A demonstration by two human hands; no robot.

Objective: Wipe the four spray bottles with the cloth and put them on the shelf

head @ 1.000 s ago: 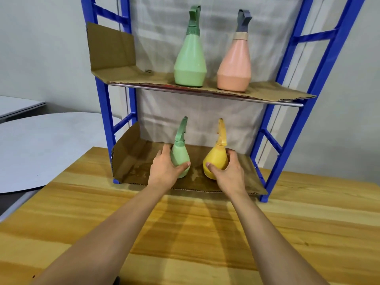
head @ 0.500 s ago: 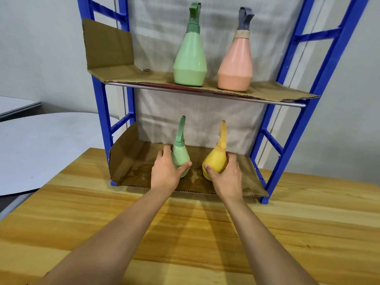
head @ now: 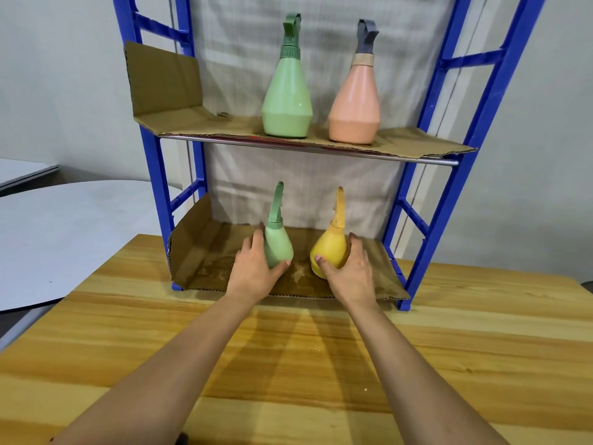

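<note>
View from the person's head toward a blue shelf [head: 156, 200] standing on a wooden table [head: 288, 364]; every place below is given relative to that shelf.

To its left, a grey round table [head: 64, 236] sits lower and well apart. On the shelf's lower tier, lined with cardboard [head: 199, 252], the left hand [head: 253, 271] wraps the belly of a small green spray bottle [head: 277, 245], thumb across the front and fingers curled behind. Just to the right, on the same tier, a yellow spray bottle [head: 330, 252] is gripped by the right hand [head: 349, 274], thumb in front and fingers round the far side. On the upper tier stand a tall green spray bottle [head: 286, 97] and, to its right, a pink spray bottle [head: 354, 104], both upright and untouched.

With all four bottles at the shelf, this looks like the placing step for the last pair. The next move probably calls for loosening both grips and drawing the hands back without tipping the narrow bottles.

Both hands cover the lower bottles' bases, so whether they rest fully on the cardboard cannot be told. No wiping cloth is in view. The shelf's top is cut off by the frame.
</note>
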